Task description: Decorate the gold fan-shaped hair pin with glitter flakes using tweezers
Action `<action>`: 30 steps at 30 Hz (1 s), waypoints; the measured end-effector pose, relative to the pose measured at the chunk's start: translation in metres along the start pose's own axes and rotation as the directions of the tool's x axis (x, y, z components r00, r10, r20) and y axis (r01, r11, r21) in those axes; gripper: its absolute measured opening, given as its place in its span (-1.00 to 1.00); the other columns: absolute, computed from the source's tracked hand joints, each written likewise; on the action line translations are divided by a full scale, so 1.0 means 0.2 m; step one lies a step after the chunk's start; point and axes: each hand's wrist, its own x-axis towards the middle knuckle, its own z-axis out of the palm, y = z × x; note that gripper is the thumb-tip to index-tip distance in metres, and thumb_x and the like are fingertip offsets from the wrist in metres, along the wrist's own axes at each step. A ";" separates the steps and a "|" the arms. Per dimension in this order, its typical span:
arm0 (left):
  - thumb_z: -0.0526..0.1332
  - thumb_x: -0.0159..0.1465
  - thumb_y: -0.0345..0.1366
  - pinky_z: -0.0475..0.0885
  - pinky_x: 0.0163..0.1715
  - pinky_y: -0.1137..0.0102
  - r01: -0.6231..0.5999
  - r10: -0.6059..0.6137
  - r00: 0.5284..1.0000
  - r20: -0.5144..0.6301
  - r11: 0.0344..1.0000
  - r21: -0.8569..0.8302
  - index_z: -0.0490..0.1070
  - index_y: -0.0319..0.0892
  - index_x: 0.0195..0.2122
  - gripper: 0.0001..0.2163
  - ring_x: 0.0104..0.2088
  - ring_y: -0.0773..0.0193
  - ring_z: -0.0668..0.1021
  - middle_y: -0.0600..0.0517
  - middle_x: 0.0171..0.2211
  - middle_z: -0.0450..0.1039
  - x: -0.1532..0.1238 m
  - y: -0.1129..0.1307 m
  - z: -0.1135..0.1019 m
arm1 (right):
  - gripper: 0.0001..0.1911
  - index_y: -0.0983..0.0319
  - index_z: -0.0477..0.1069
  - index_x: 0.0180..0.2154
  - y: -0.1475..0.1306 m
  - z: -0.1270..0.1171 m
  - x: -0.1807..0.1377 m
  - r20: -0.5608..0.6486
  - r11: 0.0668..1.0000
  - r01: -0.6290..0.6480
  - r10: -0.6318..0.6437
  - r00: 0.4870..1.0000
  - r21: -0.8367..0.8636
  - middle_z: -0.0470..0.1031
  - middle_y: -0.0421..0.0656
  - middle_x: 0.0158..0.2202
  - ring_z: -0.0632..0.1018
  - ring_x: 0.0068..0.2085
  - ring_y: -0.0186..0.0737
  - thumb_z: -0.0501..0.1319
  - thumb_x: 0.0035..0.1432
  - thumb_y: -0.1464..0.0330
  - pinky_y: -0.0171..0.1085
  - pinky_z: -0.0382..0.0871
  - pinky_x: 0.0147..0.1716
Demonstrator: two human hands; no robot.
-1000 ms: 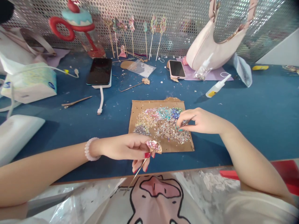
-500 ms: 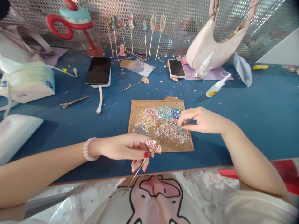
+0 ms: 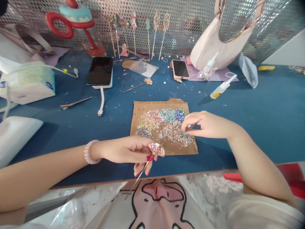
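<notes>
My left hand (image 3: 128, 150) pinches a fan-topped hairpin (image 3: 156, 149) between thumb and fingers. Pink sparkling pieces cover its gold fan, and the long metal pin slants down past the table edge. Over the right part of a cardboard sheet (image 3: 175, 150), my right hand (image 3: 202, 124) is closed on tweezers (image 3: 193, 125). The tips point down at a pile of small pale rhinestones (image 3: 175, 133); whether they grip one is too small to tell. Yellow, pink, turquoise, blue and grey piles curve around the sheet's left and far sides.
Beyond the cardboard lie another hairpin (image 3: 148, 81), a phone (image 3: 180, 69) and a glue bottle (image 3: 220, 90). A black phone (image 3: 100, 71) with a white cable, a hair clip (image 3: 76, 102) and a tissue pack (image 3: 27, 84) are to the left. Decorated sticks stand before a pale handbag's (image 3: 214, 47) left side.
My right hand has shifted very slightly downward with the tweezers over the pale rhinestones. My left hand holds the hairpin in the same place.
</notes>
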 end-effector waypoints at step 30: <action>0.10 0.39 -0.21 0.44 -0.62 0.60 -0.020 0.022 1.000 0.022 0.995 -0.093 0.26 -0.21 -0.15 -0.84 -0.60 0.41 0.56 -0.04 -0.40 0.58 0.00 0.00 -0.01 | -0.88 0.24 0.39 -0.37 -0.11 0.12 0.07 -0.078 0.953 0.300 -0.296 0.952 0.049 0.45 -0.20 -0.40 0.42 -0.31 -0.35 0.14 0.24 0.41 -0.30 0.31 -0.23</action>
